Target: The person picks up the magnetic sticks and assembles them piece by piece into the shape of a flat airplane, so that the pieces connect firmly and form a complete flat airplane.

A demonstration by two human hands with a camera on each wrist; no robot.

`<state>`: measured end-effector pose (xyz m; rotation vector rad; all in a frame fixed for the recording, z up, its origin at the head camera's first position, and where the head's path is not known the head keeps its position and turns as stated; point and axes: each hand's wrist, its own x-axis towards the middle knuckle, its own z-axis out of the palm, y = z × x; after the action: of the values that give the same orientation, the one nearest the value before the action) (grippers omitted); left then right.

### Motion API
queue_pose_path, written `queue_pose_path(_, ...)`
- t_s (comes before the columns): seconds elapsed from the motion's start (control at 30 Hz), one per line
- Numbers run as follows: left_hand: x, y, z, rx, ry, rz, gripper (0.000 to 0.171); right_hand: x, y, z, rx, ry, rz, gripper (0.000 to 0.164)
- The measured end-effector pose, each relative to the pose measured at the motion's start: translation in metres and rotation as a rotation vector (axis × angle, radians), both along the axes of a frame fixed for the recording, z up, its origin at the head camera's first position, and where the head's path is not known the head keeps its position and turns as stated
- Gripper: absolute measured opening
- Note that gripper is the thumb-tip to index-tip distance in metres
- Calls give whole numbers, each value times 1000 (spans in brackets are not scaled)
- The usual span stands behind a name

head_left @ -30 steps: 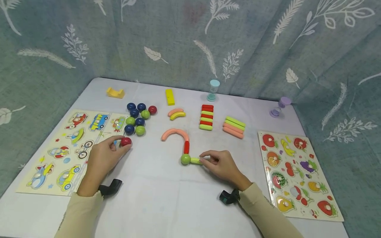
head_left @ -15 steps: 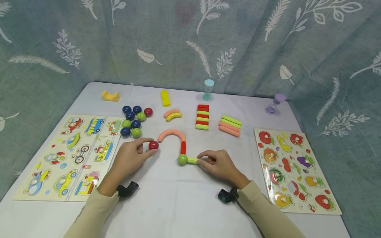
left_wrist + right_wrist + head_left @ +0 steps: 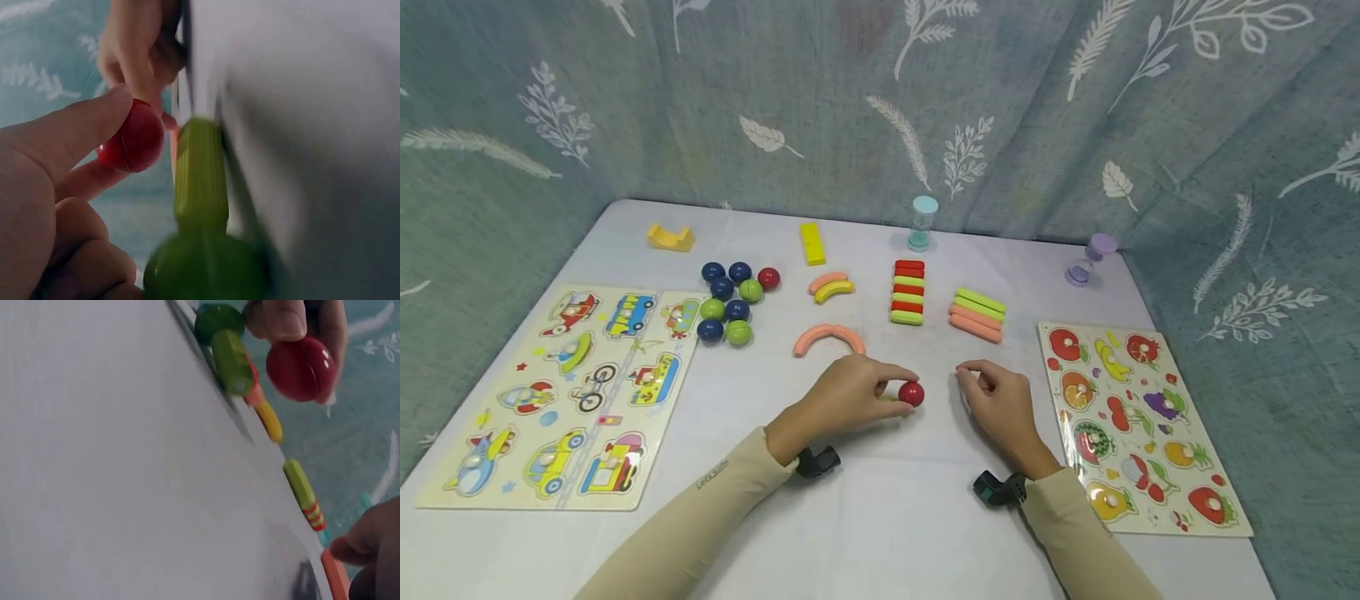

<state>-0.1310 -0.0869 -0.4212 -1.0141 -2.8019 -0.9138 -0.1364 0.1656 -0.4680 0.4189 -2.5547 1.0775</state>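
Observation:
My left hand (image 3: 850, 396) pinches a red ball (image 3: 912, 393) between thumb and fingertips. In the left wrist view, the ball (image 3: 140, 136) shows a seam and hangs beside a light green ribbed stick (image 3: 201, 175). That stick meets a green ball (image 3: 206, 269) on the table. From the head view my left hand hides most of both. Behind the hand curves a salmon-pink arc (image 3: 831, 332) of bent pieces. My right hand (image 3: 1002, 408) is apart to the right, fingers loosely bent, holding nothing.
Blue, green and red balls (image 3: 737, 310) cluster at the left, beside a vehicle puzzle board (image 3: 655, 433). Red and green sticks (image 3: 907, 292), pink and green sticks (image 3: 976, 315), and curved pieces (image 3: 833, 291) lie behind. A fruit puzzle board (image 3: 1150, 433) and hourglasses (image 3: 922, 223) stand around.
My left hand has carried the red ball rightward, from beside the ball cluster to the green stick. My right hand has let go of that stick and moved right.

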Motion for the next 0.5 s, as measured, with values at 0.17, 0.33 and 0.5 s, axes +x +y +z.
queue_pose_path(0.17, -1, 15, -5, -72, 97, -57, 37, -4, 6, -2, 51, -4, -61, 10)
queue_pose_path(0.33, -1, 19, -8, -114, 131, -51, 37, -2, 3, 0, 39, -23, 35, 11)
queue_pose_path(0.5, 0, 17, -10, -102, 118, -14, 41, 5, 1, 0, 28, -68, 206, 14)
